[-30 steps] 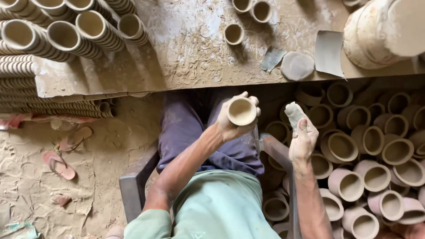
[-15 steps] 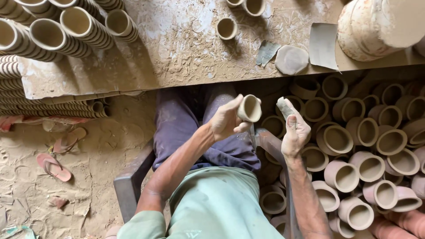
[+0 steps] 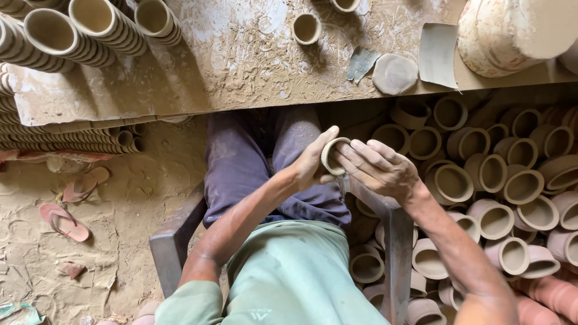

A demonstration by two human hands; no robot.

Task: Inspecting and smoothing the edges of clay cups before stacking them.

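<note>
A small unfired clay cup (image 3: 332, 154) sits sideways between both hands above my lap. My left hand (image 3: 310, 164) grips it from the left with thumb over the rim. My right hand (image 3: 379, 168) covers its right side, fingers spread across the mouth; what the palm holds against the cup is hidden. Both hands are dusted with pale clay.
A clay-smeared workbench (image 3: 241, 54) runs across the top with stacked cups (image 3: 90, 30), a lone cup (image 3: 307, 27), a flat clay disc (image 3: 394, 73), sandpaper sheets (image 3: 438, 54) and a large pot (image 3: 512, 33). Several cups (image 3: 481, 180) are heaped on the right. Sandals (image 3: 63, 219) lie on the dirt floor at left.
My right hand, apart from the cup earlier, has moved left and closed over it. The left hand has turned the cup sideways and lowered it slightly.
</note>
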